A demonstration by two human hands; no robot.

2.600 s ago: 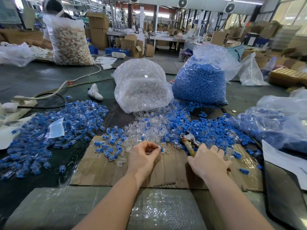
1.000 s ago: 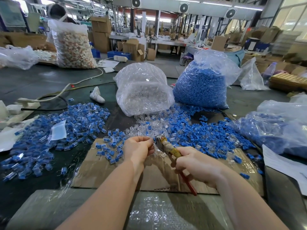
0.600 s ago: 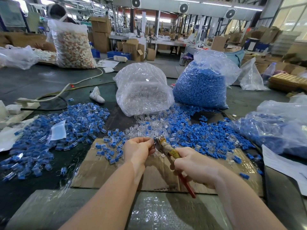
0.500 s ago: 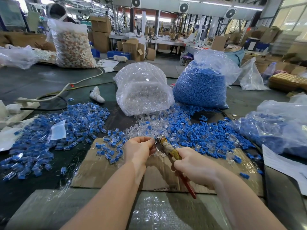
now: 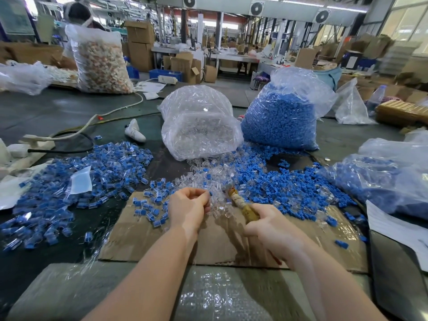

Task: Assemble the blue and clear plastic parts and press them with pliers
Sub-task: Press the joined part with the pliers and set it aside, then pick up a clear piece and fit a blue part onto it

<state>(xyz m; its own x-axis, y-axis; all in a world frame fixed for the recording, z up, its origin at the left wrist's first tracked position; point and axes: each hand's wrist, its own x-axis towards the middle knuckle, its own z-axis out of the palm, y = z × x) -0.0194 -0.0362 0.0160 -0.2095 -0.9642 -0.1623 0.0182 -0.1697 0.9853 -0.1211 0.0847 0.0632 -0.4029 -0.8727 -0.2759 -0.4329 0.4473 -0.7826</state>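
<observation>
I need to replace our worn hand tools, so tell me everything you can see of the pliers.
The pliers are gripped in the right hand, tilted up and left toward the left hand. The part above the fist is wrapped in worn, yellowish tape; a red handle end pokes out below the palm. The metal nose is blurred among clear parts, so open or closed cannot be told. They are held above the cardboard sheet.

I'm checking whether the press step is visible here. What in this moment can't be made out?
Head view only:
- Part in the left hand: curled fingers hide it; only a blue speck shows at the fingertips.
- Pliers tips: blurred against the clear parts, so open or closed is unclear.
- Pliers handles: mostly covered by the right hand.
- Whether the pliers touch the part: too blurred.
</observation>
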